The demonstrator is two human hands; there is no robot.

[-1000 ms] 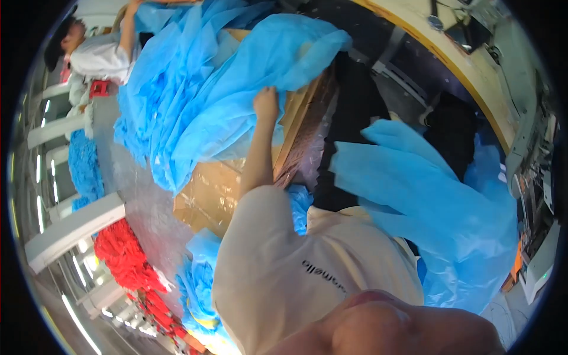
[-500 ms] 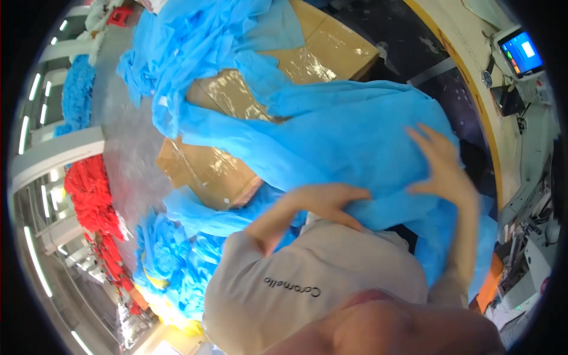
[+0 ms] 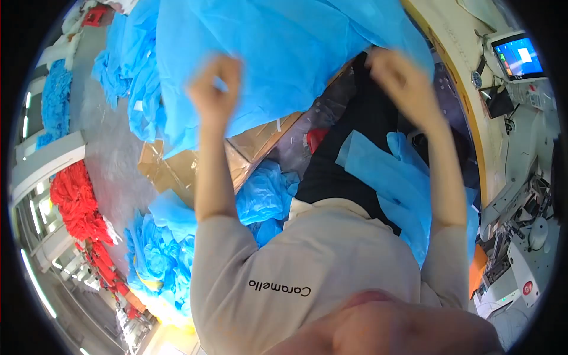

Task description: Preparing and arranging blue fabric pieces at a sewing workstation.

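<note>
A large, thin blue fabric sheet point(image 3: 278, 65) is spread out in the air in front of me, hanging over a cardboard box. My left hand point(image 3: 216, 89) is closed in a pinch on the sheet's left part, somewhat blurred by motion. On the other side my right hand point(image 3: 402, 83), also blurred, pinches the sheet near its right edge. Both arms reach forward and the hands are wide apart. Another blue fabric piece point(image 3: 384, 168) lies across my black trousers point(image 3: 340, 165), to the right.
The opened cardboard box point(image 3: 260, 142) stands beyond my lap. Crumpled blue fabric point(image 3: 163, 248) is heaped at left, with a red pile point(image 3: 77, 198) farther off. A machine point(image 3: 526, 272), a tablet-like screen point(image 3: 520, 56) and a yellow-edged table point(image 3: 467, 118) line the right.
The blue sheet has gone from over my lap up and forward, uncovering my trousers. Both hands have moved up and apart, from fingers spread on the cloth to pinching it.
</note>
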